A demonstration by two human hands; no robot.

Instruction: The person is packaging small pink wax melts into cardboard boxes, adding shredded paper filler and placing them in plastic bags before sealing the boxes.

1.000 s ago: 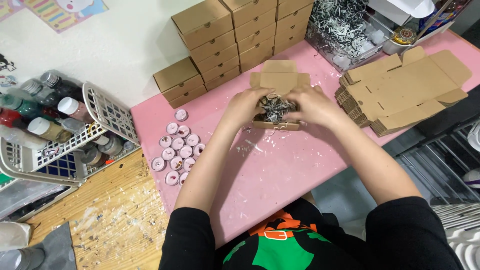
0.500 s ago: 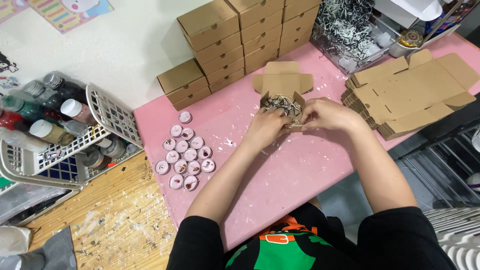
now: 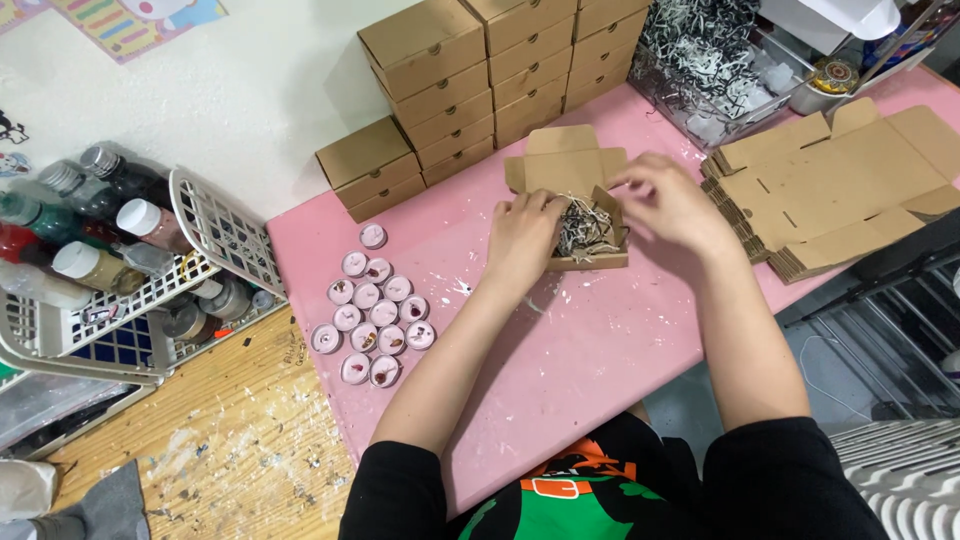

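While both hands work at the open cardboard box [image 3: 585, 215] near the middle of the pink tabletop [image 3: 560, 360], the left hand [image 3: 522, 238] lies curled against the box's left side, its fingers touching the wall and the shredded paper filling [image 3: 585, 228] inside. The right hand [image 3: 668, 203] sits at the box's right side with fingers bent together above the rim; whether it pinches paper or a flap cannot be told. The box's lid stands open toward the far edge. Just left of the box, toward the tabletop's left edge, lies a cluster of small round pink-rimmed containers [image 3: 372, 318]. Along the far edge stand stacks of closed cardboard boxes [image 3: 480, 70], and at the far right corner a clear bin of shredded paper [image 3: 700, 60]. Flat unfolded box blanks [image 3: 850, 185] are piled at the right edge. A white basket of paint bottles [image 3: 110, 260] stands off the tabletop to the left.
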